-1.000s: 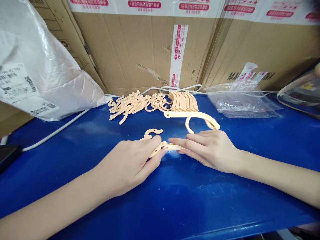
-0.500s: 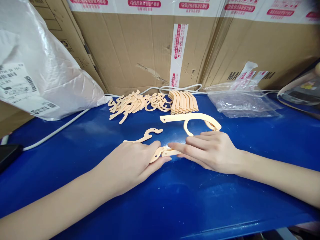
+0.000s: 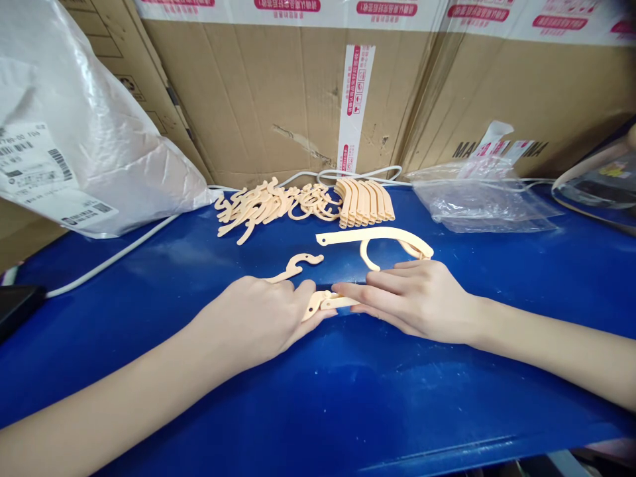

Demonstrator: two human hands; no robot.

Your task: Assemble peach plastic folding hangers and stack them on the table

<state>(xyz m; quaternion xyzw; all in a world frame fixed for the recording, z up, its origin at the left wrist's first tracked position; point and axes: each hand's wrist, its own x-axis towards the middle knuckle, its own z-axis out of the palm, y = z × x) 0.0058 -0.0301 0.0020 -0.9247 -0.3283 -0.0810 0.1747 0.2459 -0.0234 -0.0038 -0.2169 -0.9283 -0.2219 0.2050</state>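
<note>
My left hand (image 3: 258, 321) pinches a peach plastic hook piece (image 3: 298, 265) on the blue table (image 3: 348, 397); its curled end sticks out beyond my fingers. My right hand (image 3: 412, 298) holds a peach plastic arm piece (image 3: 377, 237), fingers pressed along it. The two pieces meet at their ends (image 3: 325, 301) between my fingertips, low over the table. Behind them lie a loose heap of hook pieces (image 3: 268, 205) and a neat row of arm pieces (image 3: 365, 201).
Cardboard boxes (image 3: 298, 99) wall off the back. A white plastic sack with labels (image 3: 74, 146) sits at the left, clear plastic bags (image 3: 481, 202) at the right. A white cable (image 3: 114, 255) runs across the table. A dark object (image 3: 12, 308) lies at the left edge.
Both hands stayed together at the joint. The hook piece's curled end and the arm piece's long curve shifted slightly as the parts were pressed together.
</note>
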